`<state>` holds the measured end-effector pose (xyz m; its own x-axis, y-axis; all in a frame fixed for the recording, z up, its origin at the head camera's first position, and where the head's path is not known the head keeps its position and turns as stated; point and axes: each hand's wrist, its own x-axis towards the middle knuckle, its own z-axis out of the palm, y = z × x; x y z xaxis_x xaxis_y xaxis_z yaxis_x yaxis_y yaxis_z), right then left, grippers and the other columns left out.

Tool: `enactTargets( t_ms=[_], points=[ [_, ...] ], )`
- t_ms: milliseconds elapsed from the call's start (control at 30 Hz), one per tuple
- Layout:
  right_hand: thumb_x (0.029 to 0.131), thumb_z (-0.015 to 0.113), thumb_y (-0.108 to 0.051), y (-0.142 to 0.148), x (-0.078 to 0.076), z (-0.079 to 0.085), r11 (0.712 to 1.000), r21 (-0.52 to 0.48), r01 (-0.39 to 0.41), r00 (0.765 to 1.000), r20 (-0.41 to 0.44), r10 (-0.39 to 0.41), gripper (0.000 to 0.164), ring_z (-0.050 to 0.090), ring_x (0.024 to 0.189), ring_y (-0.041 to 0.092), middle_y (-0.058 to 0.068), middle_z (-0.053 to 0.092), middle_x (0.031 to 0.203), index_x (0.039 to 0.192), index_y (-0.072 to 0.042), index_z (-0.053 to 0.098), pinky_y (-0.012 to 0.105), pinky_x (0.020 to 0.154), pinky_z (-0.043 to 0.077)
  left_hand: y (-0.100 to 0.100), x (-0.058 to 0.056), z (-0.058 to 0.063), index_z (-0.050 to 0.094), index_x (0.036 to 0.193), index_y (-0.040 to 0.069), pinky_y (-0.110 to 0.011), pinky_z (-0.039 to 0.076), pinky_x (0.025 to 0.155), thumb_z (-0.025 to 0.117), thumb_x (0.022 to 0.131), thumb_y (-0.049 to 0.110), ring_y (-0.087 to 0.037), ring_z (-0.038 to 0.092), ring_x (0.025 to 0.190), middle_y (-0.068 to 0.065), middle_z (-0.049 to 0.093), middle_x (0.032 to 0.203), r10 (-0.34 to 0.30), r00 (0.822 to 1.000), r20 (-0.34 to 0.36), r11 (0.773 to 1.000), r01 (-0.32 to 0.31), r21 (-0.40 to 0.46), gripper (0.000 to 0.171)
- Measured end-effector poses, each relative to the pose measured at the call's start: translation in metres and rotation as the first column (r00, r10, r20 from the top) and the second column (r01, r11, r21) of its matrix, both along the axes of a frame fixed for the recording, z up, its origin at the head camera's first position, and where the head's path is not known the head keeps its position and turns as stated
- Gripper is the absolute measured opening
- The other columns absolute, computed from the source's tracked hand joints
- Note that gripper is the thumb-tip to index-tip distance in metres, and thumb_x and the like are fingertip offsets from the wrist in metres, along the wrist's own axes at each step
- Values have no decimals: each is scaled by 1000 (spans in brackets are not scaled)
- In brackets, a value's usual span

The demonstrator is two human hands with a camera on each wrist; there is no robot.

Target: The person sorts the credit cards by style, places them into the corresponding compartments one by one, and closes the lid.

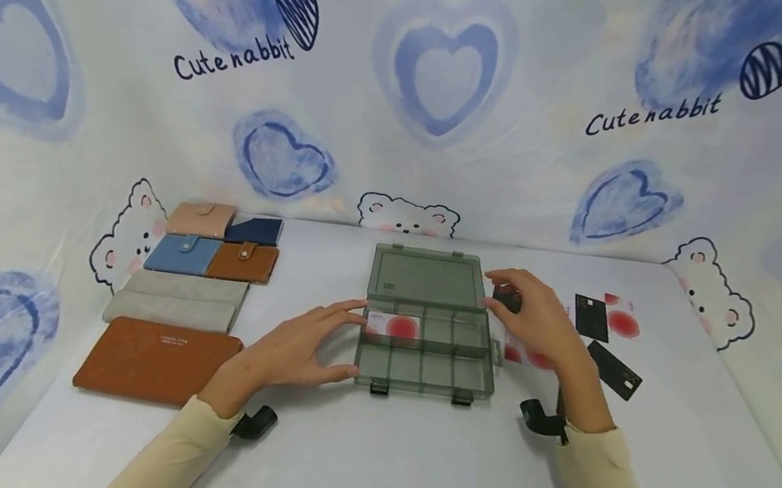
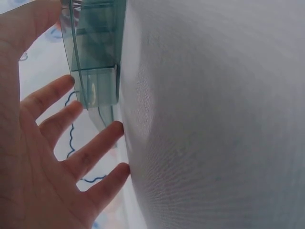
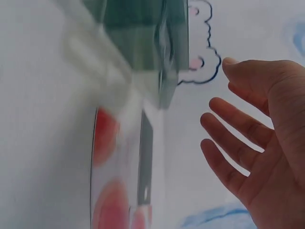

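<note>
A translucent green plastic box point(image 1: 425, 371) lies with its lid point(image 1: 428, 275) folded back flat behind it. In its back row, at the left, lies a white card with a red circle point(image 1: 394, 325). My left hand point(image 1: 303, 345) is at the box's left side, fingers spread, fingertips and thumb right at the rim. To the right of the box my right hand point(image 1: 532, 312) hovers beside the lid, empty, its relaxed fingers apart in the right wrist view. Beneath it a dark card point(image 1: 507, 297) shows between thumb and fingers. Red-and-white cards point(image 3: 107, 138) lie partly hidden below that hand.
Farther right lie black cards point(image 1: 592, 318) and a red-and-white card point(image 1: 624, 323). Along the left side are a brown pouch point(image 1: 153, 360), a grey wallet point(image 1: 178, 301), and several small card holders, among them a blue one point(image 1: 180, 255). A patterned cloth point(image 1: 519, 196) hangs behind.
</note>
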<state>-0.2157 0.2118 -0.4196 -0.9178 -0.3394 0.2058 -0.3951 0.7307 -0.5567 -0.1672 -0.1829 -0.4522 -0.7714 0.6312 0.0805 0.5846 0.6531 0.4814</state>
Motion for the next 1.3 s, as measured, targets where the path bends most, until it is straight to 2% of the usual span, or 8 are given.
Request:
enactTargets(
  t_ms=[200, 367, 700, 800, 967, 1167, 1300],
  points=[
    [97, 70, -17, 22, -11, -10, 1000, 24, 5, 999, 49, -6, 48, 58, 118, 39, 20, 60, 134, 140, -3, 55, 58, 101, 46, -1, 0, -1, 52, 145, 30, -57, 42, 107, 62, 89, 68, -24, 38, 145, 8, 27, 166, 3, 1000, -7, 1000, -3, -4, 69],
    [96, 70, -16, 35, -20, -16, 997, 77, 9, 995, 97, -16, 51, 55, 123, 41, 22, 59, 134, 142, -2, 53, 60, 102, 45, -2, -1, -1, 52, 145, 30, -57, 43, 106, 63, 89, 67, -23, 39, 145, 8, 28, 166, 7, 1000, -25, 1000, -7, 1, 68],
    [93, 74, -14, 53, -27, -19, 981, 192, 21, 987, 150, -51, 54, 56, 114, 40, 25, 60, 131, 140, 1, 54, 59, 99, 46, -2, 0, -3, 50, 147, 31, -57, 43, 105, 59, 89, 71, -23, 37, 146, 8, 26, 166, 6, 1000, -9, 1000, -6, -12, 71],
    [91, 75, -14, 61, -29, -22, 975, 222, 2, 989, 147, -35, 55, 56, 110, 38, 24, 61, 128, 140, 1, 54, 58, 97, 47, -2, 0, -4, 49, 147, 31, -57, 43, 105, 58, 89, 71, -23, 37, 146, 7, 26, 166, 4, 1000, -7, 1000, -4, -12, 71],
    [90, 77, -13, 67, -31, -24, 976, 215, -29, 992, 125, 2, 53, 57, 104, 36, 24, 62, 120, 137, 2, 57, 57, 92, 48, -2, 0, -3, 50, 147, 31, -57, 44, 105, 58, 89, 72, -24, 38, 145, 7, 26, 166, 4, 1000, -12, 1000, -4, -9, 71],
    [87, 81, -14, 69, -31, -28, 982, 191, 1, 993, 115, -23, 52, 51, 94, 32, 21, 57, 112, 133, -1, 60, 49, 82, 48, -1, 1, -3, 50, 147, 30, -57, 44, 104, 61, 90, 67, -24, 39, 145, 8, 26, 166, -4, 1000, -9, 1000, 4, -5, 69],
    [86, 82, -13, 69, -29, -29, 981, 194, 22, 996, 85, -40, 53, 52, 98, 36, 25, 59, 116, 133, -3, 60, 52, 82, 48, -1, 2, -3, 50, 147, 29, -57, 44, 104, 63, 90, 64, -24, 39, 144, 9, 26, 166, -3, 1000, -22, 1000, 2, -11, 68]
  ],
)
